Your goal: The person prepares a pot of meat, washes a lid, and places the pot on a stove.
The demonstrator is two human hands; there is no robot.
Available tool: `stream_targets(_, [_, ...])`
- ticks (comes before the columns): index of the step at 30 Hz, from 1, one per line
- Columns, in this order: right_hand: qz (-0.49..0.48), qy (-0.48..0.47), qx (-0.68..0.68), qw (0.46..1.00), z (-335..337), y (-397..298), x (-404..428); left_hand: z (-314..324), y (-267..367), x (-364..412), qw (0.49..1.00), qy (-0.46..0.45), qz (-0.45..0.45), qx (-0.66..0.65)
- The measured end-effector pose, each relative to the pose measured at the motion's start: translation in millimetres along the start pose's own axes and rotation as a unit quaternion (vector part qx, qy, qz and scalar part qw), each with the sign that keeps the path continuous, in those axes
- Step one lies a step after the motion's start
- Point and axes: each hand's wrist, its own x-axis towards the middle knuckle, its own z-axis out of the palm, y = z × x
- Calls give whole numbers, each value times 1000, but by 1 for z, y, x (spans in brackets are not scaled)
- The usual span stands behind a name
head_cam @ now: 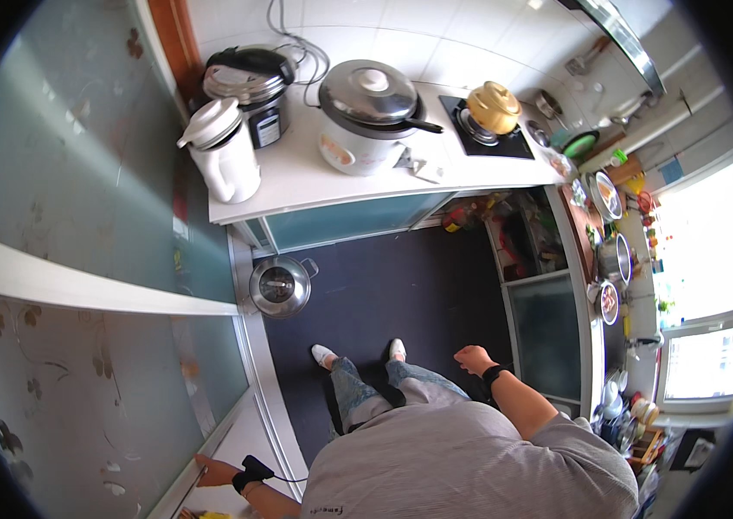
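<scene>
At the lower left, my left hand (214,470) is against the white-framed edge of a frosted glass sliding door (100,383). Its fingertips are hard to make out, so the grip is unclear. A black strap with a small device and cable is around that wrist. My right hand (475,360) hangs in the air above the dark floor (392,292), fingers curled, nothing visible in it. It wears a black wristband. The nearest furniture to it is a lower cabinet with a glass front (545,337).
On the white counter (301,188) stand a white jug (227,156), an electric pressure cooker (256,97), a large lidded cooker (366,123) and a yellow pot (495,107) by a gas burner. A lidded steel pan (280,287) sits on the floor near the door track. Bowls and a steel pot (613,259) line the right counter.
</scene>
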Motion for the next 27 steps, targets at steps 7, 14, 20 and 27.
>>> stream_targets(7, [61, 9, 19, 998, -10, 23, -13, 2, 3, -1, 999, -23, -29, -9])
stream_targets(14, [33, 24, 116, 992, -21, 80, -16, 35, -26, -8, 990, -78, 112, 14])
stream_targets(20, [104, 87, 202, 970, -34, 194, -21, 53, 35, -107, 934, -189, 303, -2])
stream_targets(27, [249, 26, 232, 940, 30, 364, 6, 35, 61, -248, 801, -387, 456, 17])
